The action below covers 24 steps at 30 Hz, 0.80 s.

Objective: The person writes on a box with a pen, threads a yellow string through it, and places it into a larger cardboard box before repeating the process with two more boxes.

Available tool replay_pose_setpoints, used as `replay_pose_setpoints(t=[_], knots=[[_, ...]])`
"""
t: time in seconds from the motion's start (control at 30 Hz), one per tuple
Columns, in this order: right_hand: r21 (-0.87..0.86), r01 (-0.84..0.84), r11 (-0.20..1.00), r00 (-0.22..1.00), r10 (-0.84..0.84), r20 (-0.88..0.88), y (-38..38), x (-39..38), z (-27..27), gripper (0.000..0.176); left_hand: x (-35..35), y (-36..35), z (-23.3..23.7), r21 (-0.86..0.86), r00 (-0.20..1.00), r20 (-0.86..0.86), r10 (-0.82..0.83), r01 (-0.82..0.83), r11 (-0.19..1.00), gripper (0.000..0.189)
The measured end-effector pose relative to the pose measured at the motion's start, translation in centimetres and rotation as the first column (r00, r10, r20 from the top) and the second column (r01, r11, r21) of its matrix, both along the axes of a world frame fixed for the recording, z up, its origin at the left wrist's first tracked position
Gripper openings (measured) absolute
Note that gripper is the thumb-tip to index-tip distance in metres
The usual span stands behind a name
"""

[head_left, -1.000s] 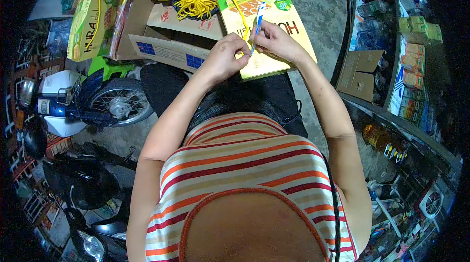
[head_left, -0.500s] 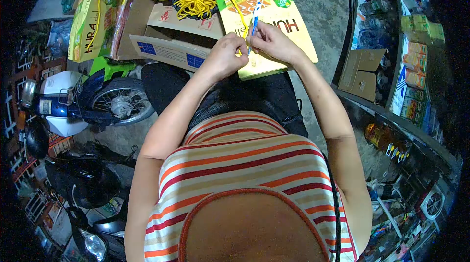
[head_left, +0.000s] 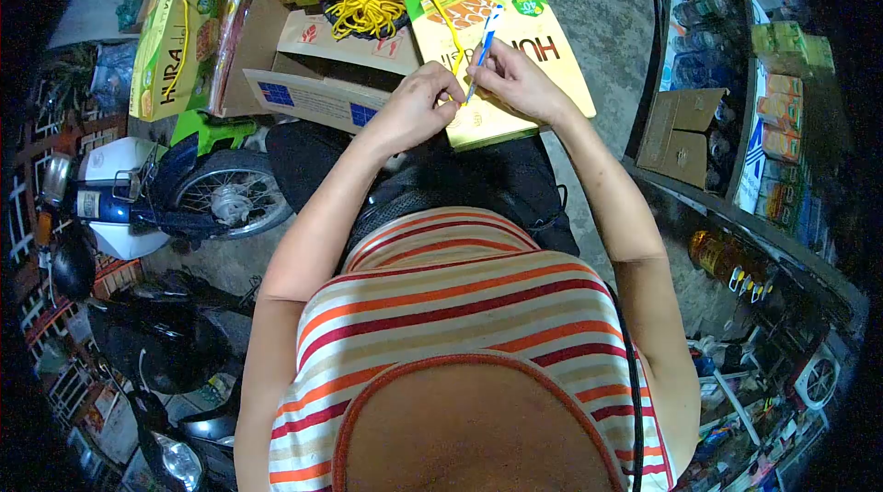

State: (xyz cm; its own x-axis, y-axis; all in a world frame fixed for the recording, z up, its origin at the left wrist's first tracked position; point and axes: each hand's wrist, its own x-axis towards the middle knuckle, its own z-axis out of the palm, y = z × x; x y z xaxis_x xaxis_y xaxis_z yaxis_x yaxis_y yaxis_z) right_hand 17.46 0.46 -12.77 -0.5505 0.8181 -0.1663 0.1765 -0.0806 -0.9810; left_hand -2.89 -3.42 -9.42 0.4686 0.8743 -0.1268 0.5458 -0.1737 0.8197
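Observation:
A flat yellow and green carton (head_left: pixel 543 69) lies across my lap. My right hand (head_left: pixel 513 81) is closed on a blue and white pen-like tool (head_left: pixel 487 35), its tip pointing down at the carton's near left part. A yellow cord (head_left: pixel 446 21) runs over the carton's left side toward my fingers. My left hand (head_left: pixel 425 104) is pinched on the cord's near end beside the tool's tip; the fingertips partly hide it.
An open cardboard box (head_left: pixel 308 92) stands left of the carton, with a bundle of yellow cords (head_left: pixel 366 10) behind it. More yellow cartons (head_left: pixel 175 51) are at the upper left. A motorbike wheel (head_left: pixel 230 196) is at left, bottle shelves (head_left: pixel 704 41) at right.
The tool in my right hand has tilted and shifted slightly right, and its tip now shows. My left hand has moved slightly left.

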Motion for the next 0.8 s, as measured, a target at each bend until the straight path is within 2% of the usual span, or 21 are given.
replay_pose_setpoints(t=[0.17, 0.23, 0.27, 0.3, 0.37, 0.43, 0.47, 0.57, 0.8], knots=[[0.062, -0.023, 0.998, 0.998, 0.020, 0.052, -0.3, -0.1, 1.0, 0.015, 0.1, -0.3, 0.3, -0.010, 0.999, -0.021, 0.048, -0.048, 0.999, 0.013], [0.244, -0.043, 0.969, 0.994, 0.017, 0.106, -0.6, -0.4, 1.4, 0.018, 0.1, -0.5, 0.3, -0.014, 0.998, -0.002, 0.064, -0.064, 0.998, 0.014], [0.305, -0.072, 0.950, 0.981, 0.012, 0.193, -1.0, -0.4, 1.7, 0.020, 0.1, -0.6, 0.2, -0.020, 0.997, 0.017, 0.081, -0.081, 0.997, 0.016], [0.303, -0.114, 0.946, 0.971, 0.042, 0.234, -1.3, -0.6, 2.4, 0.022, 0.0, -0.7, 0.1, -0.018, 0.997, 0.016, 0.082, -0.081, 0.997, 0.016], [0.330, -0.127, 0.935, 0.969, 0.046, 0.243, -1.5, -0.4, 2.1, 0.021, -0.2, -0.8, 0.0, -0.166, 0.983, 0.062, 0.170, -0.158, 0.973, 0.010], [0.245, 0.023, 0.969, 0.991, -0.054, 0.122, -1.4, -0.5, 0.9, 0.019, -0.6, -0.6, 0.0, -0.113, 0.987, 0.079, 0.140, -0.131, 0.985, 0.011], [0.200, 0.036, 0.979, 0.989, -0.063, 0.131, -1.2, -0.1, 0.4, 0.017, -0.6, -0.6, -0.1, -0.063, 0.989, 0.095, 0.111, -0.105, 0.992, 0.013], [0.117, 0.052, 0.992, 0.997, -0.058, 0.046, -1.2, 0.0, 0.4, 0.016, -0.4, -0.5, 0.0, 0.024, 0.996, 0.047, 0.077, -0.079, 0.997, 0.011], [0.138, 0.029, 0.990, 0.998, -0.037, 0.052, -1.2, -0.2, 0.6, 0.017, -0.3, -0.6, -0.3, 0.099, 0.996, 0.057, 0.072, -0.077, 0.992, 0.011]])
